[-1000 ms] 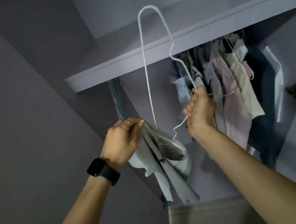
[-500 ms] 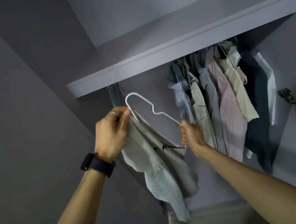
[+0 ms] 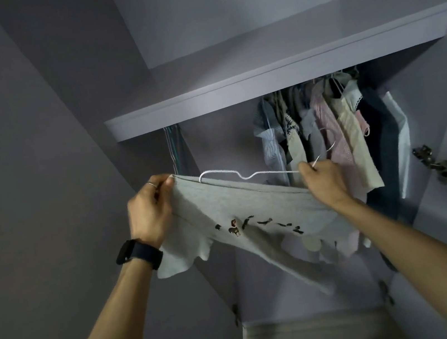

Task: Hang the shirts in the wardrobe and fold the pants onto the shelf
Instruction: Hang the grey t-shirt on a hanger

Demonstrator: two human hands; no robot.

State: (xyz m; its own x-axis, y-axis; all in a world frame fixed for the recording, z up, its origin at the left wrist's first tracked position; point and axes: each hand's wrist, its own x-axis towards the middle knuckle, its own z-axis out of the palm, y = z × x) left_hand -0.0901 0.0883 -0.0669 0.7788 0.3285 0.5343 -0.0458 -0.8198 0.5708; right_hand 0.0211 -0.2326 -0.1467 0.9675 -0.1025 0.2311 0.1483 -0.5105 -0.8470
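Note:
A light grey shirt (image 3: 237,211) with small dark prints is stretched between my two hands in front of the open wardrobe. My left hand (image 3: 151,210) pinches its left upper edge. My right hand (image 3: 320,180) grips the right upper edge together with a white wire hanger (image 3: 246,176), which lies flat along the top of the shirt with its hook end by my right fingers. The rest of the shirt droops below my wrists.
Several shirts (image 3: 328,135) hang on the right part of the rail under the wardrobe shelf (image 3: 275,76). Empty hangers (image 3: 175,150) hang at the left end. An open door with a hinge (image 3: 432,162) stands to the right.
The hanger came down from upright to flat along the shirt's top edge. My hands moved apart and spread the bunched shirt wide.

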